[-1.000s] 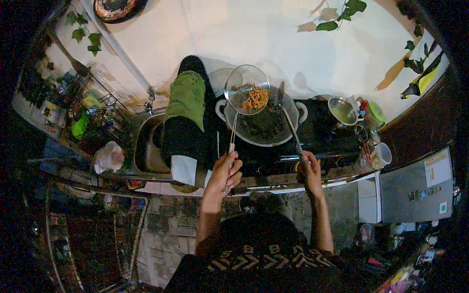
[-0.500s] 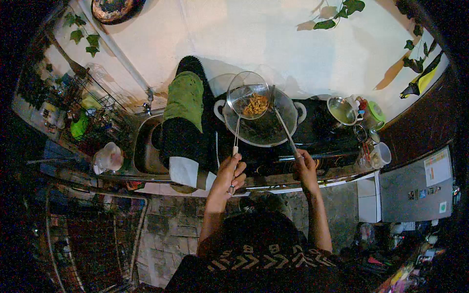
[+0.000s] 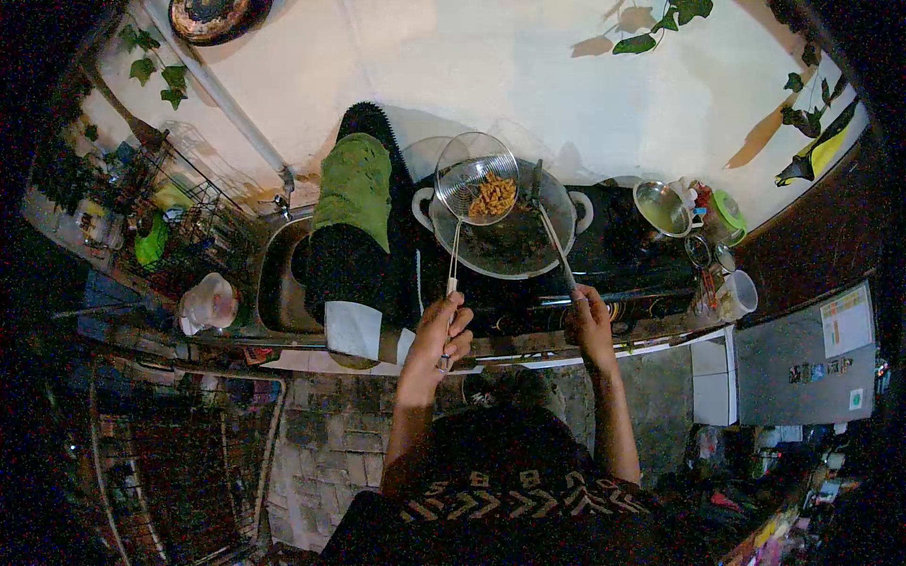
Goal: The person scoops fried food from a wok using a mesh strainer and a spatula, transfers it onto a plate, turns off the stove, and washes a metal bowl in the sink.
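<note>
My left hand (image 3: 440, 335) is closed round the handle of a wire strainer (image 3: 455, 174), which is held above the left part of a wide pan (image 3: 514, 269). Golden-brown fried pieces (image 3: 494, 196) lie together in the strainer's mesh. My right hand (image 3: 591, 323) grips the handle of a long metal spatula (image 3: 555, 236); its dark head is over the right part of the pan. Dark bits show in the pan, which has two light handles and sits on a black stove (image 3: 623, 274). Exactly what the bits are cannot be told.
A green cloth (image 3: 354, 191) drapes a dark object left of the pan, beside a sink (image 3: 283, 283). Right of the stove are a metal bowl (image 3: 663, 209), a green-lidded container (image 3: 727, 215) and a plastic cup (image 3: 738, 294). A wire rack (image 3: 203, 212) stands far left.
The strainer with the fried pieces dipped toward the pan, then rose a little. My right hand and the spatula shifted slightly, and both hands keep their grips.
</note>
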The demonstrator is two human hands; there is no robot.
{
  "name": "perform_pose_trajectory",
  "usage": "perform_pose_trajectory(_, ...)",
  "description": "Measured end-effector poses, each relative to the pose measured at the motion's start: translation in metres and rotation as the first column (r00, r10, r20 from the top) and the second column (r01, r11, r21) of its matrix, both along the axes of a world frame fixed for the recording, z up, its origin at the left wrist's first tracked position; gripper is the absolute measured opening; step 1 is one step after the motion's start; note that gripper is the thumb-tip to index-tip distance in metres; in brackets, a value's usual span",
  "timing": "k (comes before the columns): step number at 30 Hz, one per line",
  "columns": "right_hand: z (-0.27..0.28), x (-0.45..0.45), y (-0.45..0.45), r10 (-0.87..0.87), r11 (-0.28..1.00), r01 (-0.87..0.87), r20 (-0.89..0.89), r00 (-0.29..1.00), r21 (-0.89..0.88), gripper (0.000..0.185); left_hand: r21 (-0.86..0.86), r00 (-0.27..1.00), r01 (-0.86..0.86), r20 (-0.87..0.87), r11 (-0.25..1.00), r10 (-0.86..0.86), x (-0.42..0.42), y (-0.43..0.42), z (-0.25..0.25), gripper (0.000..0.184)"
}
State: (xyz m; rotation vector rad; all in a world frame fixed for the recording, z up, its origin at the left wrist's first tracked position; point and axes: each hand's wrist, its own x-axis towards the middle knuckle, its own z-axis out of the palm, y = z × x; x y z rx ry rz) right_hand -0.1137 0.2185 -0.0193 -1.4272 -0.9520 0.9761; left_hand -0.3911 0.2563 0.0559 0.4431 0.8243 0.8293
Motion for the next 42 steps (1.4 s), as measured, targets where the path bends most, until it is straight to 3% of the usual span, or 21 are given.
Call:
perform_pose_trajectory(3, -0.001, 0.005, -0.002, -0.011, 0.999, 0.008, 0.06, 0.998, 0.035, 0.023, 0.024, 0.995, 0.031, 0.097, 0.999, -0.033, -0.005, 0.005, -0.009, 0.019)
perform_pose_trajectory(9, 0.008, 0.019, -0.012, -0.004, 0.991, 0.01, 0.051, 0.999, -0.133, 0.022, 0.055, 0.999, -0.003, 0.048, 0.998, 0.0, -0.01, 0.006, 0.007, 0.018)
perform_pose_trajectory(10, 0.0, 0.026, -0.014, 0.017, 1.0, -0.01, 0.289, 0.957, -0.028, 0.023, 0.056, 0.999, -0.003, 0.048, 0.998, 0.001, -0.011, 0.007, 0.01, 0.018)
perform_pose_trajectory(13, -0.003, 0.039, -0.019, -0.009, 0.998, -0.029, 0.635, 0.772, 0.049, 0.026, -0.037, 0.999, -0.052, 0.006, 0.998, 0.052, -0.014, 0.011, 0.01, 0.018)
perform_pose_trajectory(15, 0.005, 0.041, -0.024, -0.025, 0.999, 0.003, 0.744, 0.668, 0.032, 0.027, 0.069, 0.974, 0.014, 0.224, 0.998, -0.029, -0.019, 0.017, -0.007, 0.017)
perform_pose_trajectory(18, 0.028, 0.04, -0.016, 0.013, 1.0, 0.008, 0.83, 0.558, -0.021, 0.028, 0.083, 0.973, 0.025, 0.226, 0.996, -0.043, -0.021, 0.019, -0.009, 0.017)
perform_pose_trajectory(20, 0.041, 0.042, -0.004, 0.124, 0.985, 0.039, 0.85, 0.511, -0.167, 0.027, 0.073, 0.986, 0.013, 0.164, 0.997, -0.025, -0.018, 0.016, -0.005, 0.017)
perform_pose_trajectory(21, 0.019, 0.059, 0.004, 0.09, 0.996, -0.005, 0.944, 0.317, -0.093, 0.028, 0.065, 0.995, -0.003, 0.1, 0.998, -0.004, -0.018, 0.015, -0.003, 0.018)
perform_pose_trajectory(22, 0.019, 0.061, 0.007, 0.088, 0.996, -0.002, 0.944, 0.318, -0.092, 0.028, 0.066, 0.995, 0.0, 0.1, 0.998, -0.007, -0.019, 0.015, -0.004, 0.018)
perform_pose_trajectory(24, 0.019, 0.064, 0.017, 0.049, 0.998, -0.045, 0.987, 0.155, -0.042, 0.028, 0.097, 0.996, 0.013, 0.083, 0.995, -0.021, -0.022, 0.017, -0.004, 0.018)
perform_pose_trajectory(25, 0.021, 0.061, 0.024, 0.104, 0.995, -0.022, 0.986, 0.132, -0.102, 0.03, 0.102, 0.996, 0.009, 0.085, 0.995, -0.017, -0.022, 0.017, -0.001, 0.018)
perform_pose_trajectory(27, 0.018, 0.058, 0.032, 0.131, 0.991, -0.025, 0.983, 0.13, -0.129, 0.031, 0.039, 0.999, -0.028, -0.031, 0.999, 0.029, -0.021, 0.015, 0.007, 0.018)
perform_pose_trajectory(29, 0.016, 0.057, 0.039, 0.162, 0.987, -0.031, 0.979, 0.125, -0.159, 0.031, 0.076, 1.0, -0.021, -0.007, 0.997, 0.022, -0.024, 0.015, 0.003, 0.019)
perform_pose_trajectory(32, 0.02, 0.046, 0.043, 0.22, 0.974, -0.098, 0.952, 0.214, -0.203, 0.031, 0.104, 0.999, -0.026, 0.027, 0.994, 0.023, -0.028, 0.013, -0.002, 0.02)
perform_pose_trajectory(34, 0.021, 0.041, 0.043, 0.21, 0.976, -0.134, 0.902, 0.376, -0.172, 0.028, 0.099, 0.999, -0.038, 0.038, 0.994, 0.035, -0.029, 0.012, -0.002, 0.02)
perform_pose_trajectory(37, 0.013, 0.039, 0.047, 0.177, 0.97, -0.227, 0.889, 0.423, -0.085, 0.024, 0.104, 0.998, -0.049, 0.035, 0.993, 0.046, -0.028, 0.009, 0.001, 0.02)
perform_pose_trajectory(42, 0.022, 0.029, 0.049, 0.245, 0.957, -0.264, 0.811, 0.531, -0.117, 0.025, 0.08, 0.995, -0.093, -0.014, 0.992, 0.094, -0.027, 0.006, 0.008, 0.02)
